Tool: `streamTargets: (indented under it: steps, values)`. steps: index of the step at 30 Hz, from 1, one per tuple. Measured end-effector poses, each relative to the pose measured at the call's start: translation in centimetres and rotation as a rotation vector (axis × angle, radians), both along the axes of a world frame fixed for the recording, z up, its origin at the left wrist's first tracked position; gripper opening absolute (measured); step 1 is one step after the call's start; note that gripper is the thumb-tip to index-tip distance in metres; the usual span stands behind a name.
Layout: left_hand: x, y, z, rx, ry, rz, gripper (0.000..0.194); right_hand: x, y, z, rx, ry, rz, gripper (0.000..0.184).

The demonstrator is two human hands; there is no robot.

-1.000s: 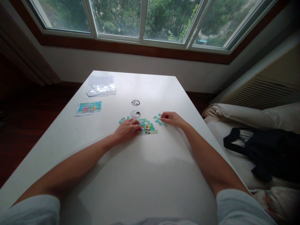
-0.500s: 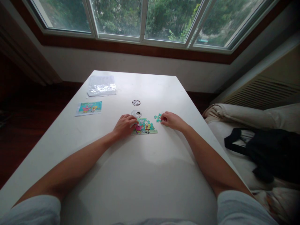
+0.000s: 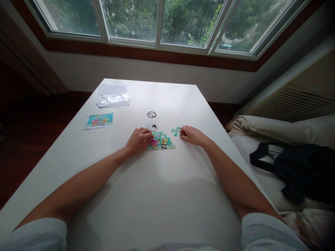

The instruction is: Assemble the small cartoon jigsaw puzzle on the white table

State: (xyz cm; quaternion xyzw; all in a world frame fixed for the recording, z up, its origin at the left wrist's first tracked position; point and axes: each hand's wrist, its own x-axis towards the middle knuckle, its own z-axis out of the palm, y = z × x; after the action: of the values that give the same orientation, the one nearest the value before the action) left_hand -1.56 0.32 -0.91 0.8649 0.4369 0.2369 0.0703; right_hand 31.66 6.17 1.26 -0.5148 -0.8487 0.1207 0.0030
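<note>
A partly assembled jigsaw puzzle (image 3: 163, 142) with colourful cartoon figures lies flat on the white table. Its upper right edge is stepped and uneven. My left hand (image 3: 138, 140) is closed at the puzzle's left end, fingertips on it and covering that side. To the right of the puzzle is a small cluster of loose teal puzzle pieces (image 3: 176, 131). My right hand (image 3: 192, 135) is beside this cluster, fingers pinched together on a puzzle piece that they mostly hide.
A printed picture sheet (image 3: 99, 120) with the same cartoon figures lies to the left. Behind it is a clear plastic bag (image 3: 113, 99) over paper. Two round openings (image 3: 151, 114) pierce the white table (image 3: 167, 188). Dark clothing (image 3: 306, 170) lies on a pale sofa at right.
My right hand has shifted very slightly, drawing a little away from the loose pieces. The left hand stays on the puzzle, which looks the same.
</note>
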Motion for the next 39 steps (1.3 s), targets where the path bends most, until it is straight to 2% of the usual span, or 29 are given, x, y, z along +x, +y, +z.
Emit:
streamTargets:
  steps: [10,18,21,24,32,39]
  values:
    - [0.1,-0.1,0.0,-0.002,0.011,-0.02,0.02,-0.5,-0.8,0.8,0.066,-0.04,-0.059,0.01]
    - [0.2,-0.2,0.2,-0.014,0.005,-0.039,0.02,-1.5,-0.9,0.5,-0.053,0.214,0.138,0.02]
    - [0.2,-0.2,0.3,-0.016,0.006,-0.037,0.02,-1.5,-1.1,0.8,-0.048,0.235,0.093,0.019]
    - [0.2,-0.3,0.4,-0.021,0.012,-0.039,0.02,-1.4,-1.2,1.3,-0.023,0.178,0.017,0.015]
    - [0.2,-0.3,0.4,-0.021,0.014,-0.037,0.021,-3.8,-3.3,1.7,0.143,-0.094,-0.007,0.012]
    - [0.3,-0.3,0.2,-0.022,0.021,-0.037,0.02,-4.4,-3.8,1.3,0.159,-0.118,-0.01,0.015]
